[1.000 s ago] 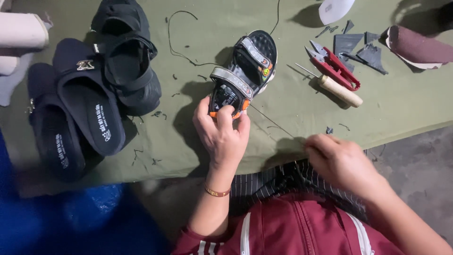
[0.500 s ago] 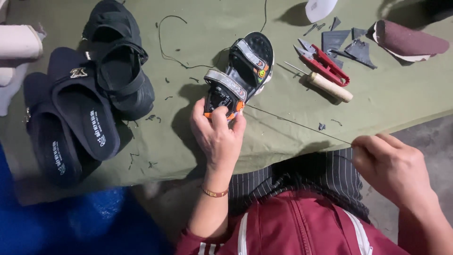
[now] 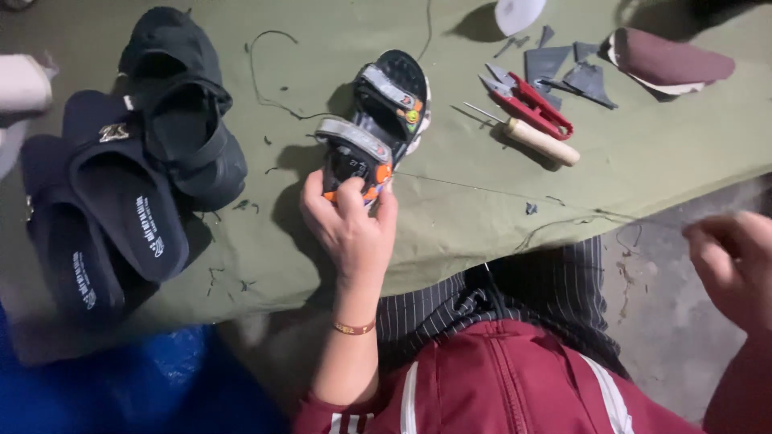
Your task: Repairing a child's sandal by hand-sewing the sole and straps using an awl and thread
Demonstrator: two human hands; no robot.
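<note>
My left hand point(image 3: 351, 227) grips the near end of a small black sandal point(image 3: 378, 120) with grey straps and orange trim, which lies on the green cloth point(image 3: 450, 209). A thin thread point(image 3: 498, 191) runs taut from the sandal's near end to the right. My right hand point(image 3: 733, 265) is far out at the right edge, fingers pinched on that thread, beyond the cloth's edge and over the floor. It is blurred. A gold bracelet sits on my left wrist.
Two dark slides point(image 3: 104, 225) and a black shoe point(image 3: 185, 120) lie at the left. Red-handled snips point(image 3: 531, 104), a wooden-handled awl point(image 3: 539, 143), grey scraps point(image 3: 571, 72) and a maroon sole piece point(image 3: 671, 60) sit at the back right. Blue plastic point(image 3: 121, 386) is at lower left.
My right hand has drawn away from the sandal to the right, pulling the thread out long. My left hand stays on the sandal.
</note>
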